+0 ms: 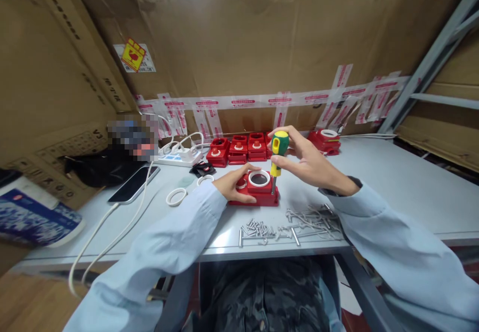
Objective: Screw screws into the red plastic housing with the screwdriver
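Observation:
A red housing (264, 201) with a white ring (259, 178) round its dark window lies on the table in front of me. My left hand (239, 185) grips its left end, thumb along the near side and fingers over the top. Held upright in my right hand (303, 157) is a screwdriver (280, 145) with a yellow and green handle. Its shaft points down at the housing's right edge; whether the tip sits in a screw is too small to tell. Loose screws (258, 229) and a tangle of metal parts with cords (314, 221) lie nearer me.
Several similar red housings (238, 148) stand along the back, another (325, 142) farther right. White rings (176, 197), a phone (133, 185), a power strip (179, 158) and trailing white cables lie left. A white-and-blue tub (37, 212) stands far left. Cardboard (232, 38) walls the back.

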The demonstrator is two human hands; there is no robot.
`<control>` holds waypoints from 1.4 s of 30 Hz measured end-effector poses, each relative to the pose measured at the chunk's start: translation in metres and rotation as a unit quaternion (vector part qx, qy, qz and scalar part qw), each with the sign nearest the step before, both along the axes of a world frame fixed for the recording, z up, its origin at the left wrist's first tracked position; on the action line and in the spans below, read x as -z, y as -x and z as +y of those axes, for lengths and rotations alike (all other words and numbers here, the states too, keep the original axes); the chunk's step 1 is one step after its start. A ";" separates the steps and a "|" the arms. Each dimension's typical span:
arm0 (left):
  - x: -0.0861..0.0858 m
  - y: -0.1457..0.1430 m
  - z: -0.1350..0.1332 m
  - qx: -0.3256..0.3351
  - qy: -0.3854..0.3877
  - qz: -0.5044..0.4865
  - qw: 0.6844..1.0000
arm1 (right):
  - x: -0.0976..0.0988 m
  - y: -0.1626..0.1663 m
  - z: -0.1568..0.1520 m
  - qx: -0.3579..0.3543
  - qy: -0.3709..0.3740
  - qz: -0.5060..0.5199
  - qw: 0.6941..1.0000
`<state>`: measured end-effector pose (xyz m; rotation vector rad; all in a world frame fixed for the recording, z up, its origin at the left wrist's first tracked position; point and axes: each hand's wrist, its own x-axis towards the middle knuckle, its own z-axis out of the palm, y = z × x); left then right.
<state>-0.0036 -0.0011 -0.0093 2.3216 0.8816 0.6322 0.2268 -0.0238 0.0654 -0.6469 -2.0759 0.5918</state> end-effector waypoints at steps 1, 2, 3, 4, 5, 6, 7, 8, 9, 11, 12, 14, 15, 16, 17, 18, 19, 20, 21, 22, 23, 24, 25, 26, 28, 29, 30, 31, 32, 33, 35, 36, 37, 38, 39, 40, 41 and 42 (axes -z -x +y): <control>0.000 0.000 -0.001 -0.001 0.003 -0.005 1.000 | -0.001 -0.002 0.000 -0.048 0.030 0.005 0.998; -0.001 -0.001 -0.001 -0.001 0.004 -0.008 1.000 | -0.002 -0.003 0.000 -0.083 0.054 0.008 0.995; -0.001 -0.001 -0.002 0.002 0.006 -0.009 1.000 | -0.003 -0.003 0.000 -0.095 0.065 0.013 0.993; -0.002 -0.001 -0.002 0.006 0.006 -0.008 1.000 | -0.002 -0.002 -0.001 -0.082 0.057 0.017 0.995; -0.003 -0.001 -0.002 0.010 0.006 -0.005 1.000 | -0.001 0.000 -0.001 -0.049 0.032 0.020 0.998; -0.003 -0.001 -0.001 0.013 0.005 0.000 1.000 | 0.001 0.003 -0.001 -0.003 -0.005 0.021 1.000; -0.004 -0.001 -0.001 0.017 0.004 0.004 1.000 | 0.003 0.005 -0.001 0.046 -0.041 0.016 0.998; -0.004 -0.001 0.000 0.021 0.002 0.008 1.000 | 0.004 0.007 -0.001 0.089 -0.071 0.008 0.993; -0.004 -0.001 0.000 0.023 0.000 0.010 1.000 | 0.004 0.008 -0.001 0.120 -0.091 -0.001 0.989; -0.003 -0.001 0.000 0.018 -0.003 0.005 1.000 | 0.002 0.005 0.000 0.116 -0.092 -0.019 0.989; -0.003 -0.001 0.000 0.015 -0.002 0.001 1.000 | 0.000 0.001 0.001 0.080 -0.073 -0.027 0.994; -0.002 -0.001 0.000 0.009 0.000 -0.004 1.000 | -0.006 -0.005 0.001 -0.028 -0.013 -0.039 0.999; -0.002 -0.001 -0.001 0.007 0.001 -0.001 1.000 | -0.008 -0.008 0.000 -0.070 0.012 -0.039 0.997; -0.003 -0.001 -0.001 0.007 0.002 0.004 1.000 | -0.008 -0.008 -0.001 -0.086 0.025 -0.035 0.995; -0.003 -0.001 -0.001 0.006 0.003 0.009 1.000 | -0.008 -0.007 -0.002 -0.073 0.021 -0.027 0.997; -0.003 -0.001 -0.001 0.005 0.004 0.013 1.000 | -0.007 -0.004 -0.003 -0.034 0.002 -0.016 0.999; -0.004 -0.001 -0.001 0.005 0.005 0.015 1.000 | -0.004 -0.001 -0.004 0.016 -0.027 -0.005 0.999; -0.004 -0.001 -0.001 0.005 0.004 0.014 1.000 | -0.001 0.004 -0.006 0.065 -0.057 0.001 0.996; -0.004 -0.001 -0.001 0.006 0.001 0.012 1.000 | 0.001 0.007 -0.006 0.103 -0.082 0.002 0.991; -0.005 -0.001 -0.001 0.009 -0.001 0.011 1.000 | 0.003 0.010 -0.006 0.127 -0.098 0.000 0.987; -0.004 -0.001 -0.001 0.011 -0.002 0.010 1.000 | 0.004 0.011 -0.006 0.136 -0.104 -0.004 0.985; -0.004 -0.001 -0.001 0.011 -0.001 0.009 1.000 | 0.004 0.010 -0.006 0.129 -0.101 -0.010 0.987; -0.004 -0.001 -0.001 0.010 0.001 0.009 1.000 | 0.002 0.007 -0.005 0.105 -0.086 -0.015 0.991; -0.004 -0.001 -0.001 0.008 0.005 0.009 1.000 | -0.001 0.002 -0.004 0.069 -0.061 -0.020 0.996; -0.003 -0.001 -0.001 0.006 0.013 0.010 1.000 | -0.008 -0.009 -0.002 -0.042 0.011 -0.034 0.998; -0.003 -0.001 -0.001 0.006 0.013 0.011 1.000 | -0.012 -0.014 -0.001 -0.087 0.049 -0.044 0.994; -0.003 -0.001 -0.001 0.007 0.013 0.012 1.000 | -0.015 -0.018 -0.001 -0.112 0.071 -0.045 0.990; -0.004 -0.001 -0.001 0.008 0.012 0.011 1.000 | -0.017 -0.021 -0.001 -0.121 0.082 -0.042 0.988; -0.004 -0.001 -0.001 0.010 0.010 0.009 1.000 | -0.018 -0.021 -0.002 -0.116 0.082 -0.037 0.989; -0.004 -0.001 -0.001 0.012 0.009 0.006 1.000 | -0.019 -0.021 -0.004 -0.101 0.074 -0.032 0.992; -0.004 -0.001 -0.001 0.019 0.012 0.002 1.000 | -0.018 -0.016 -0.007 -0.061 0.048 -0.027 0.997; -0.004 0.000 0.000 0.022 0.013 0.001 1.000 | -0.017 -0.013 -0.009 -0.042 0.033 -0.027 0.998; -0.004 0.000 0.000 0.026 0.015 0.001 1.000 | -0.017 -0.010 -0.011 -0.022 0.018 -0.029 0.999; -0.004 0.000 0.001 0.030 0.016 0.003 0.999 | -0.016 -0.008 -0.012 -0.004 0.003 -0.030 1.000; -0.003 0.000 0.001 0.032 0.015 0.004 0.999 | -0.016 -0.005 -0.013 0.012 -0.012 -0.030 0.999; -0.003 0.001 0.002 0.033 0.013 0.005 0.999 | -0.016 -0.004 -0.014 0.027 -0.024 -0.031 0.999; -0.003 0.001 0.002 0.034 0.009 0.005 0.999 | -0.015 -0.003 -0.015 0.039 -0.033 -0.034 0.998; -0.003 0.001 0.002 0.034 0.006 0.004 0.999 | -0.015 -0.002 -0.015 0.051 -0.039 -0.037 0.997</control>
